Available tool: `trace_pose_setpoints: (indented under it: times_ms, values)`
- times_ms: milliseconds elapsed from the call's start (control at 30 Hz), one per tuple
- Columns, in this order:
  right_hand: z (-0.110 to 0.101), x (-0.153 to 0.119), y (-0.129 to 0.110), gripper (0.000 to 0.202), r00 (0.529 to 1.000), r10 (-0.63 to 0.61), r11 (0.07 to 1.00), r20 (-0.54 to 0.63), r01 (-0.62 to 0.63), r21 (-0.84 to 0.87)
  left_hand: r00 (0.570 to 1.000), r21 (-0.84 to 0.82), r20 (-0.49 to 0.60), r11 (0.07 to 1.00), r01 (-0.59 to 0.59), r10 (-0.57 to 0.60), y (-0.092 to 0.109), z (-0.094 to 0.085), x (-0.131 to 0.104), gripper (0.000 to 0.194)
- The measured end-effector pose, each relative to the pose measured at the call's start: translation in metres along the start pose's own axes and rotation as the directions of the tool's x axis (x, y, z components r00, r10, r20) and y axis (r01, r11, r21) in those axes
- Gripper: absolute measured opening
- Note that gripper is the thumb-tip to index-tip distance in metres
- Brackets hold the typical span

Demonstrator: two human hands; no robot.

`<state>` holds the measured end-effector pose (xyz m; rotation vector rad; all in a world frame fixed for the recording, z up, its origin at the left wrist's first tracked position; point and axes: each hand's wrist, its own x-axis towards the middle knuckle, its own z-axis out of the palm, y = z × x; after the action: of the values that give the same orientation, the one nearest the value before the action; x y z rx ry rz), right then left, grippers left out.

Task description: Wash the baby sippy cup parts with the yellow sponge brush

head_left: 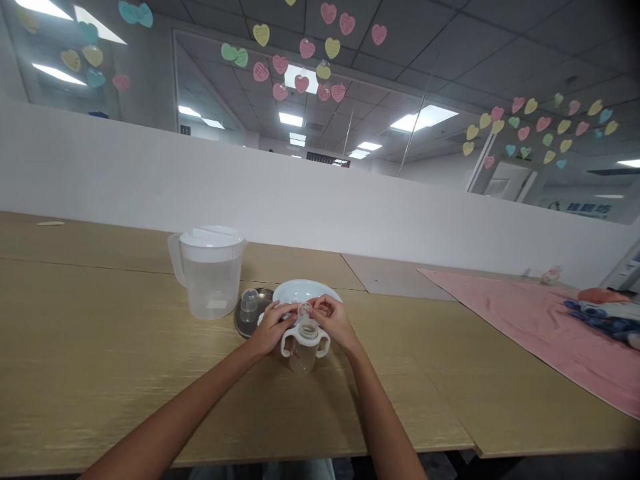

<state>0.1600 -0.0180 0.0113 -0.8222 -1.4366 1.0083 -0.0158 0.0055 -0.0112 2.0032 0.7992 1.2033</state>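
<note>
A clear baby bottle (pixel 303 353) with two white side handles stands upright on the wooden table, its top open. Just behind its mouth, my left hand (pixel 273 327) and my right hand (pixel 334 320) meet around a small clear nipple-like piece (pixel 304 309), fingers of both closed on it. My left fingers also lie close to a white part, partly hidden. A white plate (pixel 300 288) is behind my hands. To the left, a round metal tray (pixel 245 329) holds a clear dome-shaped cap (pixel 249 301).
A large translucent pitcher (pixel 213 283) with a white lid stands left of the metal tray. A pink cloth (pixel 540 327) covers the table's right side, with folded fabric (pixel 605 313) on it. A white low wall (pixel 300 203) runs behind the table.
</note>
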Motion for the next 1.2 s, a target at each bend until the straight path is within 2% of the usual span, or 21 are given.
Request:
trace_pose_setpoints:
  times_ms: [200, 400, 467, 633, 733, 833, 933, 1067, 1200]
  values:
    - [0.003, 0.003, 0.004, 0.028, 0.995, -0.048, 0.998, -0.090, 0.043, -0.053, 1.000, 0.029, 0.021, 1.000, 0.001, -0.002, 0.006, 0.002, -0.001, 0.032]
    - [-0.003, 0.005, 0.006, 0.023, 0.971, -0.104, 0.988, -0.217, 0.076, -0.136, 0.996, 0.019, -0.068, 0.998, -0.055, 0.056, 0.002, 0.000, 0.000, 0.035]
    - [-0.006, 0.007, 0.005, 0.024, 0.940, -0.118, 0.988, -0.321, 0.079, -0.132, 0.993, 0.054, -0.090, 0.996, -0.072, 0.077, 0.000, -0.001, 0.000, 0.034]
    - [-0.017, 0.009, 0.003, 0.022, 0.809, -0.117, 0.991, -0.577, 0.055, -0.124, 0.982, 0.251, -0.101, 0.959, -0.132, 0.162, -0.006, -0.001, -0.002, 0.032]
    - [-0.022, 0.010, 0.005, 0.024, 0.759, -0.076, 0.997, -0.647, 0.048, -0.060, 0.971, 0.378, -0.100, 0.911, -0.166, 0.218, -0.009, -0.001, -0.004, 0.031]
    - [-0.022, 0.011, 0.007, 0.030, 0.734, -0.045, 0.998, -0.678, 0.068, 0.007, 0.962, 0.447, -0.092, 0.874, -0.192, 0.258, -0.011, -0.002, -0.005, 0.032]
    - [-0.019, 0.012, 0.009, 0.034, 0.746, -0.050, 0.997, -0.664, 0.081, 0.016, 0.962, 0.483, -0.055, 0.850, -0.210, 0.269, -0.012, -0.005, -0.001, 0.031]
    - [-0.015, 0.012, 0.013, 0.036, 0.795, -0.076, 0.996, -0.602, 0.088, -0.009, 0.969, 0.494, 0.019, 0.840, -0.225, 0.248, -0.006, -0.008, 0.016, 0.030]
    - [-0.014, 0.014, 0.016, 0.034, 0.836, -0.113, 0.993, -0.537, 0.102, -0.050, 0.973, 0.489, 0.060, 0.844, -0.221, 0.221, 0.005, 0.001, 0.038, 0.030]
